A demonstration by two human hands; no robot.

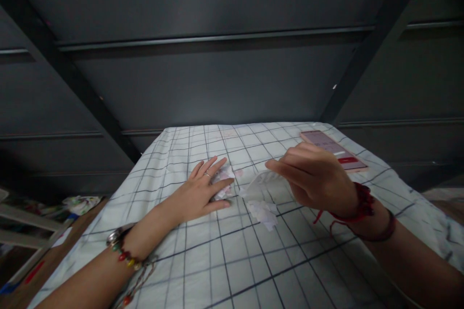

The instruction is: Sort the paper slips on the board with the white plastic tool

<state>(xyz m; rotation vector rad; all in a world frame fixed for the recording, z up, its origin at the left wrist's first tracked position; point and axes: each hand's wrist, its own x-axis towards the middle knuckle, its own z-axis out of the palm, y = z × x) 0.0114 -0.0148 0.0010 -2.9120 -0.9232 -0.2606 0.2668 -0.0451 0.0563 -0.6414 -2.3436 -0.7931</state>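
My left hand point(201, 193) lies palm down with its fingers spread over white and pinkish scraps of paper point(225, 173), partly covering them. My right hand point(311, 176) is closed, thumb and fingers pinched on a thin, translucent whitish bag-like sheet point(264, 184). That sheet hangs down to the left of the fingers, and its far end is hidden behind the hand. Just below it, a small heap of crumpled white paper pieces point(264, 212) rests on the checked cloth point(224, 260). A faint pink scrap point(238, 173) sits by my left fingertips.
A phone point(335, 149) with a lit screen lies at the right rear of the cloth, behind my right hand. Dark grey panels point(224, 82) rise at the back edge. A pale chair-like frame point(31, 227) and a crumpled plastic bag point(81, 204) are at the lower left.
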